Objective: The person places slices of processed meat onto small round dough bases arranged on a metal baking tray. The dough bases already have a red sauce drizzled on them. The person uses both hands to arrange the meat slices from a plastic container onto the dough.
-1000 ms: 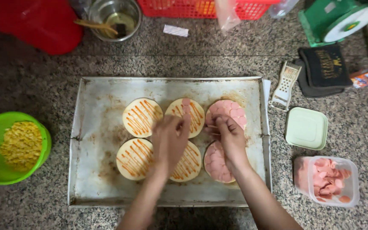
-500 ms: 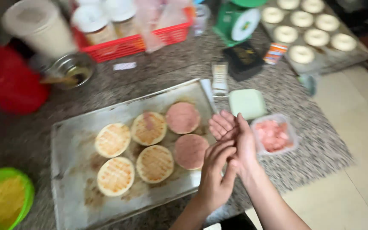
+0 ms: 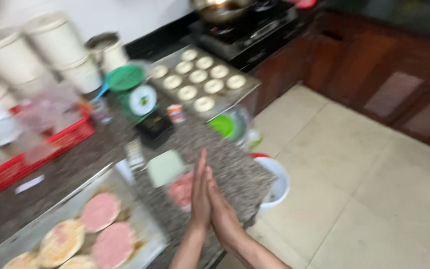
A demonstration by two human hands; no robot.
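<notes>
My left hand and my right hand are pressed flat together, palm to palm, fingers straight, holding nothing. They hover over the corner of the speckled granite counter, right next to a clear tub of pink meat pieces and a pale green lid. At the lower left lies a metal baking tray with round bread bases, two topped with pink ham slices and others streaked with sauce. The view is blurred.
A second tray of small dough rounds sits further along the counter, beside a green kitchen scale. A red basket, white canisters, a stove with a pan and a white bucket on the tiled floor are around.
My hands left the bread bases on the tray and came together, palms pressed. The view swung right, away from the tray toward the counter corner and floor.
</notes>
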